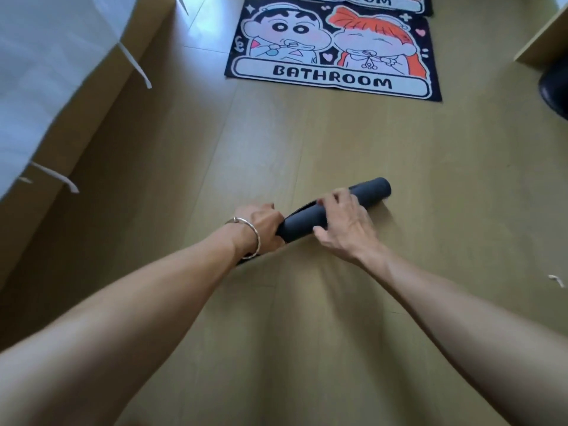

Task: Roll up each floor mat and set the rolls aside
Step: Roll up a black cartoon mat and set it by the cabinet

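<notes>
A dark rolled-up floor mat [302,224] lies tilted on the wooden floor at the centre, its right end higher in the picture. My left hand [266,226], with a silver bangle on the wrist, grips the roll's left end. My right hand [344,226] is wrapped over the middle of the roll. Farther ahead a flat mat [333,47] with two cartoon figures and the word BATHROOM lies spread out. The edge of another flat mat [362,1] shows behind it at the top.
A bed with a white cover [46,72] and a wooden frame runs along the left. A wooden furniture edge [541,41] and a black object [554,84] stand at the far right. A small white scrap [557,280] lies on the floor at right.
</notes>
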The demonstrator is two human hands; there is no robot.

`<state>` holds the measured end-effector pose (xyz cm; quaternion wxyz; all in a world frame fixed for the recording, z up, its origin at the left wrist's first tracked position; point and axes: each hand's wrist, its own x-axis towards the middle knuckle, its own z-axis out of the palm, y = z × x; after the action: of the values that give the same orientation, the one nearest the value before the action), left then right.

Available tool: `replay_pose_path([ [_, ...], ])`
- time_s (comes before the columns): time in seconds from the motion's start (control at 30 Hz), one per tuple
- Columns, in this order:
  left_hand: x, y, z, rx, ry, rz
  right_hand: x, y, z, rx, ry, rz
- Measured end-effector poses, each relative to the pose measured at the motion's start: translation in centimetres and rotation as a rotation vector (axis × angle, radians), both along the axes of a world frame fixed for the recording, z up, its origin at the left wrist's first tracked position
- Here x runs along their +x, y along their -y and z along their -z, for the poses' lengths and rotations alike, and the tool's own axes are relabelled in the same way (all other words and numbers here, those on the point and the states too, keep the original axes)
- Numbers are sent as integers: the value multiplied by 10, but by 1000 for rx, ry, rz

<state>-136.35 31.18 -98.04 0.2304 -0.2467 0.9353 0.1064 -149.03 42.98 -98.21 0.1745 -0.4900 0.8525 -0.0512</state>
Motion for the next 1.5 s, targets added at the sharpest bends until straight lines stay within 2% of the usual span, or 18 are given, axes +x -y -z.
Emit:
replay_pose_path([
  [0.07, 2, 7, -15, -37, -1, 96, -5, -1, -10, 39, -55, -204],
  [0.13, 1, 10, -26, -71, 15, 207, -5, -5, -18, 90, 22, -263],
  [0.23, -8, 3, -34, -115, 19, 327, -4, -20, -21, 209, 262, -192],
  [0.3, -18, -7, -36, -141, 13, 360, -11, -30, -21, 237, 326, -107],
  [0.53, -64, -55, -34, -169, -92, 334, -55, -68, -31, 241, 233, -39],
  [0.8, -132, -98, -35, -220, -168, 293, -122, -107, -56, 298, -21, 22],
  [1.03, -124, -106, -6, -155, -3, 163, -117, -102, -11, 338, -6, -171],
  [1.17, -102, -94, 11, -135, 14, 114, -106, -86, 4, 309, -9, -258],
  [1.33, -92, -85, 21, -116, -11, 137, -93, -84, 26, 269, 8, -198],
  [1.5, -104, -99, 40, -9, -101, 298, -81, -120, 38, 289, 37, -30],
])
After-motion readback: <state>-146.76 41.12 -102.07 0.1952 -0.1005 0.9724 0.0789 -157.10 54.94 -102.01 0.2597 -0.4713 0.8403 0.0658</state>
